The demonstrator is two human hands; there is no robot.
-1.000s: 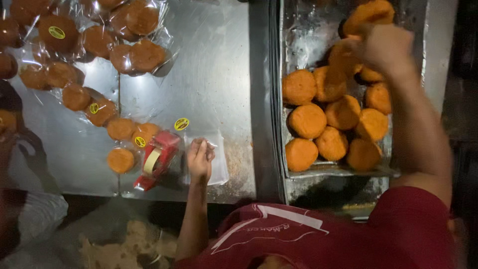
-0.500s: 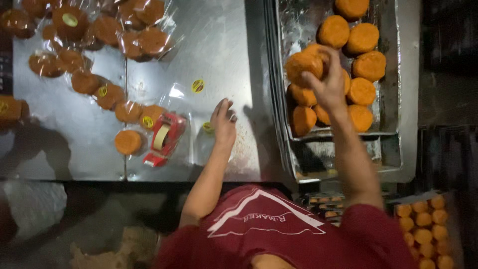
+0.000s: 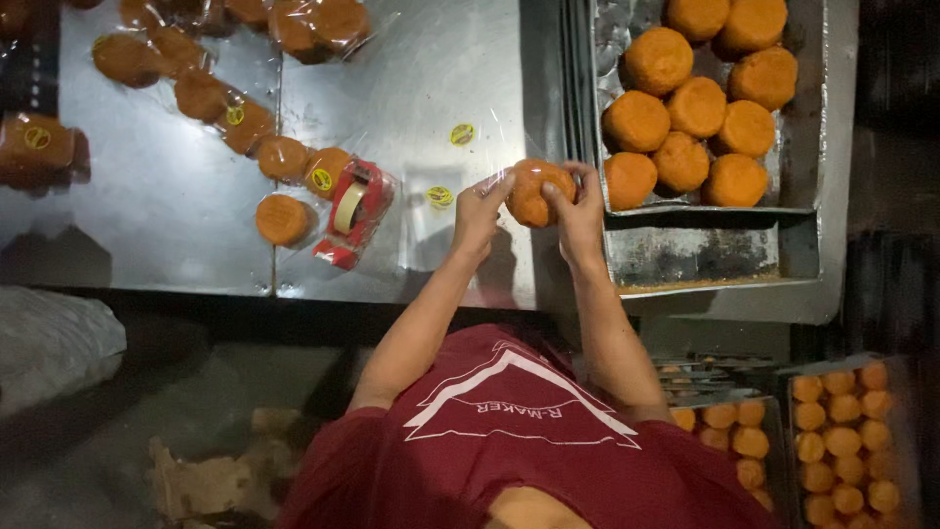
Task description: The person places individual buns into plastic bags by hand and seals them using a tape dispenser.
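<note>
Both hands hold one round orange bun (image 3: pixel 534 191) above the metal table (image 3: pixel 176 206), with clear plastic wrap around it. My left hand (image 3: pixel 477 211) grips its left side and my right hand (image 3: pixel 580 211) grips its right side. A metal tray (image 3: pixel 705 255) just to the right holds several unwrapped orange buns (image 3: pixel 685 108). A clear plastic bag (image 3: pixel 431 211) lies flat on the table under my left hand, with a yellow sticker (image 3: pixel 440 196) on it.
A red tape dispenser (image 3: pixel 351 211) lies left of my hands. Wrapped buns with yellow stickers (image 3: pixel 245 122) are spread over the table's left part. Another yellow sticker (image 3: pixel 462 133) lies farther back. Trays of small orange buns (image 3: pixel 842 431) sit low at the right.
My right hand carried a bun from the tray over to the table. My left hand lifted off the flat bag and took hold of the bun's other side.
</note>
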